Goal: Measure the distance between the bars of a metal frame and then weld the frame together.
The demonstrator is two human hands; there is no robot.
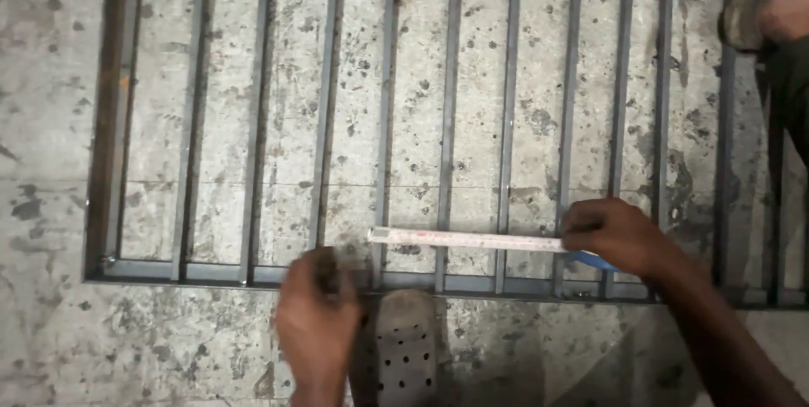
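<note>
My left hand (pixel 316 316) is curled, knuckles up, on the bottom rail of the steel grille (pixel 253 274); motion blur hides whether it grips anything. The tape measure (pixel 468 239) lies flat across four vertical bars. My right hand (pixel 613 234) clamps its blue case, mostly covered. The grille rests on stained concrete floor (pixel 50 120), edges cropped.

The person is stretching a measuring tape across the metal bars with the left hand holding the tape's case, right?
Not quite. In the head view, the right hand holds the blue tape case, with the white measuring tape stretched across the grey metal bar grille. The left hand sits lower, at the grille's bottom rail.
</note>
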